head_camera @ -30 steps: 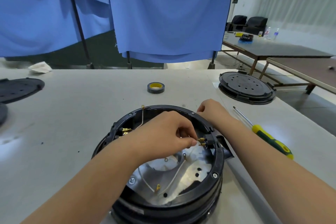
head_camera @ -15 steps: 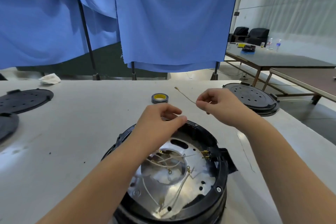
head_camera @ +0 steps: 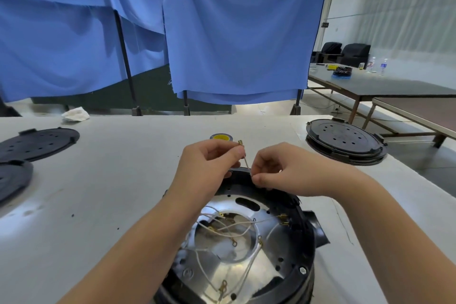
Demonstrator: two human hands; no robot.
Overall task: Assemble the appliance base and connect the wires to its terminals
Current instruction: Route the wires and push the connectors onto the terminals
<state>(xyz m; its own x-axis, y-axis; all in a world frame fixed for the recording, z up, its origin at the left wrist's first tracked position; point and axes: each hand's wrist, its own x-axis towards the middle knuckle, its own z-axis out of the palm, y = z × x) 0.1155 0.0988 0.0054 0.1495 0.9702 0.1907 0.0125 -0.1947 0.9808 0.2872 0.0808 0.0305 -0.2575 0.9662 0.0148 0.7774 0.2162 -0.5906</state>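
Both Hands on One Wire Above the Open Base

Meanwhile, at the far left of the pale table (head_camera: 98, 192), we see two black round covers (head_camera: 39, 142) lying flat, with a crumpled white cloth (head_camera: 75, 114) past the table's far edge. Moving toward the middle, our left hand (head_camera: 209, 168) is raised over the far rim of the appliance base (head_camera: 303, 249), fingers curled, thumb and forefinger pinching a thin wire (head_camera: 245, 161) just below its brass connector (head_camera: 240, 142). A roll of tape (head_camera: 220, 137) with a yellow core sits on the table just behind that hand. Our right hand (head_camera: 283, 173) is close beside the left, its fingertips pinched on the lower stretch of the same wire, knuckles over the black rim. Below both hands the base stands open at the table's near edge, its shiny metal plate strewn with loose white wires (head_camera: 237, 227) ending in small brass terminals. Further right, well apart, a stack of black lids (head_camera: 345, 140) rests near the table's edge. Blue cloth screens (head_camera: 234, 32) hang behind.
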